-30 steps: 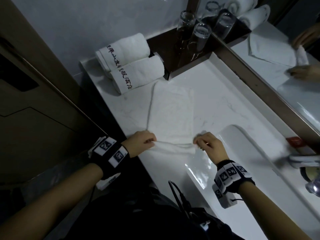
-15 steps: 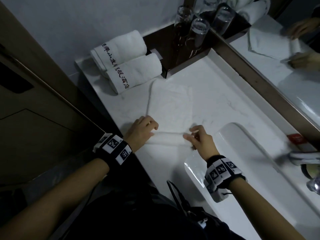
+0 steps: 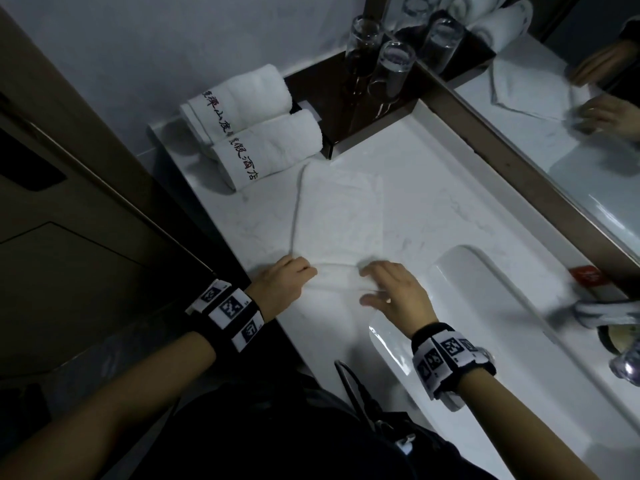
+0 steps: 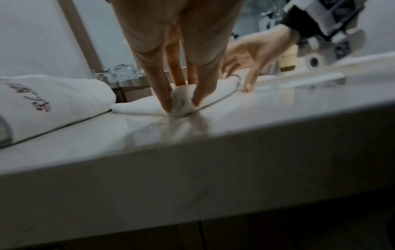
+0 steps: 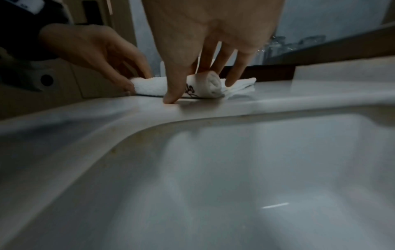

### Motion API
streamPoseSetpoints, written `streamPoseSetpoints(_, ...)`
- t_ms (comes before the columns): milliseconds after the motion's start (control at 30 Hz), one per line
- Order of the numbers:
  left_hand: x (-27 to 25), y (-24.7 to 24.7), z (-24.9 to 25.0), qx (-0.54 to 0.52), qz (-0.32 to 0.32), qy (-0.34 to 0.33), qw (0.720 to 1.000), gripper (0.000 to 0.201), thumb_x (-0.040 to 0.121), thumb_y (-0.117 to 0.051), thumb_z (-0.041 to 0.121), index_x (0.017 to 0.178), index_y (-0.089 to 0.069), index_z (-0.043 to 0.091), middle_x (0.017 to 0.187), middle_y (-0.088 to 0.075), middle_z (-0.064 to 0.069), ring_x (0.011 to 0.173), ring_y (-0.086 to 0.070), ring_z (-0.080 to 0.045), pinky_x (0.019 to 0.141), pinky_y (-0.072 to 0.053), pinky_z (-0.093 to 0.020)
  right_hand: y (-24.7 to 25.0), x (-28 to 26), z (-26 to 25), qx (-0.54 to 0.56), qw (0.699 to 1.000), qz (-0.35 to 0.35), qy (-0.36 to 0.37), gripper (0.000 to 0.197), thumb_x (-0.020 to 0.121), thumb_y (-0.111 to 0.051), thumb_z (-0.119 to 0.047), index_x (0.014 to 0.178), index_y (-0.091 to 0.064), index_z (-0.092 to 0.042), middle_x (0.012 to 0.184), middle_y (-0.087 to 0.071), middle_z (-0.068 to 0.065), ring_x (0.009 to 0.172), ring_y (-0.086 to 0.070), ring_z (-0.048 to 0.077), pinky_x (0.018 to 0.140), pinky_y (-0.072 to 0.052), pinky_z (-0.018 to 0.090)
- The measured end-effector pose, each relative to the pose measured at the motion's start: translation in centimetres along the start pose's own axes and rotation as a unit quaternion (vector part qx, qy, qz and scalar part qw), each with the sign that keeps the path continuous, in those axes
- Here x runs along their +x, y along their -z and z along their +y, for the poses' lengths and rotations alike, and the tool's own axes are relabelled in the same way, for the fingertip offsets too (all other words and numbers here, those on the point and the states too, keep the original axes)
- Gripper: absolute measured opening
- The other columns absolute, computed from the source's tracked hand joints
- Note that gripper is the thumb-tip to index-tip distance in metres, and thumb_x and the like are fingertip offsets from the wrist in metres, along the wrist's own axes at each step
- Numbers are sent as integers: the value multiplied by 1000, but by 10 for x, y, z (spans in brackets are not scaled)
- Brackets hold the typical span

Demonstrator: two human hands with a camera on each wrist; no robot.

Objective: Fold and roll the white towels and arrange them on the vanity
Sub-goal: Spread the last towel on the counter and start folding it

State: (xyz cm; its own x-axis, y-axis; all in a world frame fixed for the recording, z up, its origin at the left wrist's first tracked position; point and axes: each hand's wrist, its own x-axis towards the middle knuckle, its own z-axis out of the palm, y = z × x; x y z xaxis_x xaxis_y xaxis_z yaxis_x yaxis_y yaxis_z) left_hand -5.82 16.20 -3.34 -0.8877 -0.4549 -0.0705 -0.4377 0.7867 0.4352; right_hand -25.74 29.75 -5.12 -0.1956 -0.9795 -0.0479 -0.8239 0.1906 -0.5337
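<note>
A white towel (image 3: 341,216) lies folded into a long strip on the vanity top (image 3: 433,209). Its near end is wound into a small roll (image 3: 337,281). My left hand (image 3: 304,277) holds the roll's left end, which sits between thumb and fingers in the left wrist view (image 4: 183,103). My right hand (image 3: 369,286) straddles the right end (image 5: 213,84), thumb on the near side touching the counter and fingers on the far side. Two finished rolled towels (image 3: 249,98) (image 3: 273,148) with printed lettering lie at the back left corner.
A dark tray (image 3: 349,142) holding upturned glasses (image 3: 393,69) stands behind the towel by the mirror (image 3: 561,140). The sink basin (image 3: 491,327) opens just right of my right hand, with a faucet (image 3: 606,313) and a red card (image 3: 587,277) beyond. The counter's front edge (image 4: 213,152) is under my wrists.
Both hands pinched the towel's near edge before. They have since turned it over and moved away from me, winding the near end into a small roll.
</note>
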Motion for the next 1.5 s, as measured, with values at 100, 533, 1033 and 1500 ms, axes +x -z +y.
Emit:
streamPoseSetpoints(100, 4, 14, -10, -137, -66, 81, 985, 34, 80, -58, 0, 113, -65, 7, 114, -64, -13, 105, -58, -26, 91, -45, -32, 1, -1, 1, 83, 996, 12, -35, 28, 81, -69, -9, 107, -63, -16, 112, -59, -7, 100, -49, 8, 80, -37, 8)
streamPoseSetpoints(533, 11, 12, -19, -62, 26, 10, 998, 27, 74, -62, -9, 98, -65, 1, 101, -60, -17, 91, -58, -30, 82, -50, -42, -7, 23, -7, 131, 963, 102, -210, 26, 84, -66, -22, 99, -54, -5, 98, -54, 9, 93, -48, 25, 80, -41, 29)
streamPoseSetpoints(1033, 24, 18, -17, -135, -47, 139, 980, 30, 83, -62, 11, 110, -60, 0, 106, -62, -20, 101, -58, -29, 87, -46, -36, 14, 16, 12, 201, 968, 44, -144, 28, 77, -75, -24, 103, -65, -26, 90, -62, -12, 88, -57, 8, 78, -40, 6)
streamPoseSetpoints(1500, 33, 10, -5, 41, 3, 20, 999, 27, 76, -55, -2, 102, -62, -4, 102, -62, -19, 97, -59, -31, 92, -46, -36, 19, 51, 7, 97, 967, 132, -197, 34, 83, -68, -23, 102, -53, -1, 101, -54, 13, 90, -53, 28, 78, -43, 33)
